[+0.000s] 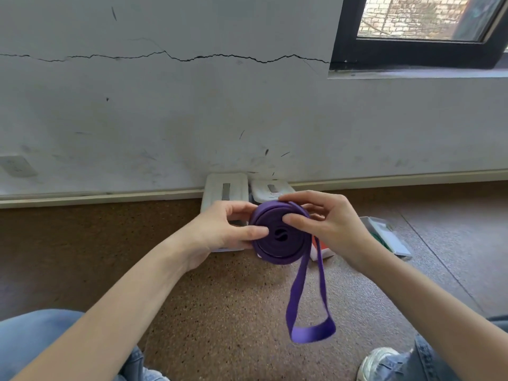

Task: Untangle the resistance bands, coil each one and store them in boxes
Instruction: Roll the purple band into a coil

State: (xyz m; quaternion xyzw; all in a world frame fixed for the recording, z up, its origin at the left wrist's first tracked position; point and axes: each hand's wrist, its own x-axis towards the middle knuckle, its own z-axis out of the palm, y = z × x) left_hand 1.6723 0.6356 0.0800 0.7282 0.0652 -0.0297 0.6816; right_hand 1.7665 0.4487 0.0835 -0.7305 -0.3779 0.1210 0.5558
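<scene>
Both hands, left hand (220, 229) and right hand (327, 224), pinch a purple band (280, 237) coil, its tail loop dangling.

We seem to be in a bare room: cracked white wall (192, 105), speckled floor (233, 298), dark-framed window (420, 50).

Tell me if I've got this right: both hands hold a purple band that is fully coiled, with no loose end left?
Not quite. The left hand and right hand do hold the purple band, but it is only partly coiled: the head view shows a loose loop hanging down below the coil.
</scene>
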